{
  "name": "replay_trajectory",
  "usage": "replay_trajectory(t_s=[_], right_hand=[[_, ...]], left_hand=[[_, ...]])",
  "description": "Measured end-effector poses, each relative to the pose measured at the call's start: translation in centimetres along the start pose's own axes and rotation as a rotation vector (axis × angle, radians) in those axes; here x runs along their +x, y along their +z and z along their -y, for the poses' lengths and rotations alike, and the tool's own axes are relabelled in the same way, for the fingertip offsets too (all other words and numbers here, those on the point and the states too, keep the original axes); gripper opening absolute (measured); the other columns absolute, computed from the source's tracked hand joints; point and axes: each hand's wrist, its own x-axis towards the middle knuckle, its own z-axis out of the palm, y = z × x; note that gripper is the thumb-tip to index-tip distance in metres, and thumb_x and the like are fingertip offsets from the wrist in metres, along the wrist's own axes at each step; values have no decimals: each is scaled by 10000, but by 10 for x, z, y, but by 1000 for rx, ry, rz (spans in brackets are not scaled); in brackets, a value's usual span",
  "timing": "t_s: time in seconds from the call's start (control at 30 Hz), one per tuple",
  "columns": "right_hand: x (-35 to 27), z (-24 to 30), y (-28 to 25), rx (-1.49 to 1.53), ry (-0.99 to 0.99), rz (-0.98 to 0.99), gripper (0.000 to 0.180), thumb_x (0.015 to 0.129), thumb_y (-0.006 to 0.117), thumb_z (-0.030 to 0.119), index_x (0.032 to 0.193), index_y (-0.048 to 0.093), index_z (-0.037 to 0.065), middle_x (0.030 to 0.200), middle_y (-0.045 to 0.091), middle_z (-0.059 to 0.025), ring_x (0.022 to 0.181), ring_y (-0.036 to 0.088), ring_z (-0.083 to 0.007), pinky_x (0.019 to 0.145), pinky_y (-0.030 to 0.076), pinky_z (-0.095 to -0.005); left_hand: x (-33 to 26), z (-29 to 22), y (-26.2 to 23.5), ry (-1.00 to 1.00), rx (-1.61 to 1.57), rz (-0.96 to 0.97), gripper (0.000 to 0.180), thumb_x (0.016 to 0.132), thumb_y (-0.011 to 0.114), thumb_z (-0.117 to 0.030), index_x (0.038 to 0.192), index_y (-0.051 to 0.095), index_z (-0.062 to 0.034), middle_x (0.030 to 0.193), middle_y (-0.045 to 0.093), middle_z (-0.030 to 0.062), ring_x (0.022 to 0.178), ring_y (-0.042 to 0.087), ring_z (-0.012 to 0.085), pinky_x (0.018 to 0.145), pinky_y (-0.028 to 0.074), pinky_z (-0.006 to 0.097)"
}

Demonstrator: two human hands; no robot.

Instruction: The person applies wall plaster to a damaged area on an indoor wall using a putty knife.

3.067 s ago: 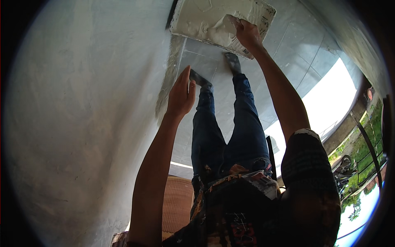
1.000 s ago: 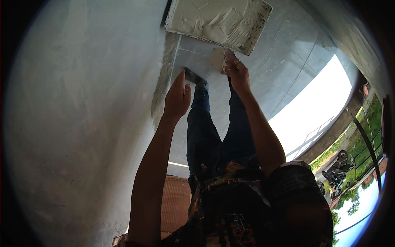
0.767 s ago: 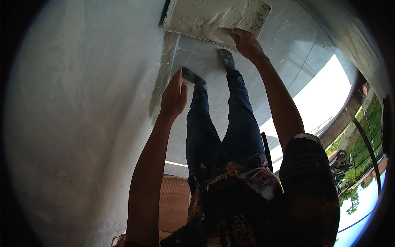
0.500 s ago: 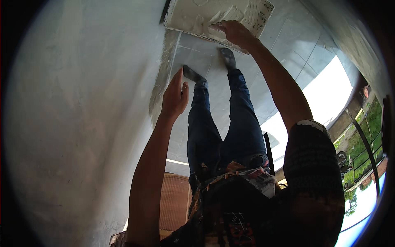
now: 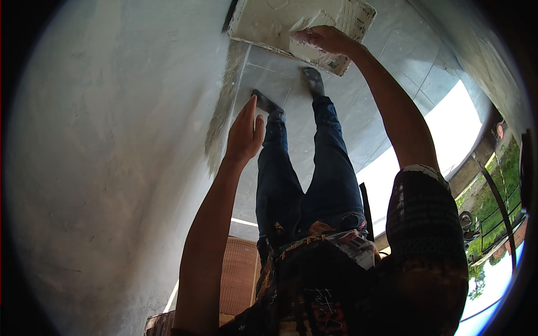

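Over the tray (image 5: 269,47), back to the pale paste (image 5: 316,18) with the right hand (image 5: 325,39)

Held a broad flat piece just off the tray's near rim a second ago; now reaches past that rim instead, low over the paste, with pale smears on the fingers. Looks to be pinching the same piece between thumb and fingers, but cannot tell for certain with so much hidden beneath the hand. Judging by the ridges in the paste, means working the mix inside the tray at this moment, rather than spreading any on the grey wall (image 5: 123,140).

Matches the earlier pose on the other side: holds nothing in the left hand (image 5: 245,134), with fingers straight and together, thumb slightly apart, raised near the wall. Find the tray at the top of the view, beyond the dark-covered feet (image 5: 314,82) and the tiled floor (image 5: 358,112), partly cut off by the upper edge
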Motion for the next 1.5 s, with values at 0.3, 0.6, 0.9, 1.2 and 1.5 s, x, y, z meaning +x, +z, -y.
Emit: replay_trajectory(t_s=[0.3, 0.6, 0.9, 1.2, 1.5], right_hand=[[-59, 50, -16, 1134, 70, 177, 294, 980, 611, 168, 1225, 558, 14, 956, 610, 20, 870, 591, -69, 780, 525, -268], [-138, 186, -77, 1383, -276, 208, 233, 982, 573, 122, 1193, 578, 24, 1025, 677, -27, 852, 693, -123, 711, 611, -310], [-191, 315, -144, 1265, -622, 280, 258, 990, 574, 123, 1219, 572, 5, 1039, 667, -33, 908, 663, -91, 748, 575, -254], [-276, 445, -174, 1138, -968, 341, 205, 937, 600, 39, 1134, 570, -10, 912, 671, -88, 722, 687, -160, 613, 612, -316], [-366, 553, -166, 931, -1252, 333, 289, 923, 609, 30, 1190, 549, -64, 1003, 679, -122, 808, 711, -178, 671, 642, -322]], left_hand=[[-7, -34, -39, 35, 55, -102, 517, 1002, 431, -172, 1453, 345, 65, 1435, 448, 293, 1330, 450, 419, 1110, 371, 440], [-17, -119, -97, 140, 126, -415, 534, 969, 460, -138, 1453, 348, 60, 1406, 470, 298, 1298, 476, 425, 1100, 377, 449], [-75, -217, -173, 281, 273, -761, 563, 955, 482, -120, 1474, 329, 35, 1396, 484, 278, 1251, 504, 433, 1115, 368, 471], [-165, -310, -259, 514, 519, -1068, 615, 920, 491, -86, 1489, 305, 55, 1440, 447, 288, 1314, 459, 435, 1131, 345, 503], [-285, -352, -331, 648, 765, -1394, 607, 891, 496, -66, 1466, 350, 63, 1493, 426, 233, 1399, 396, 386, 1165, 299, 500]])
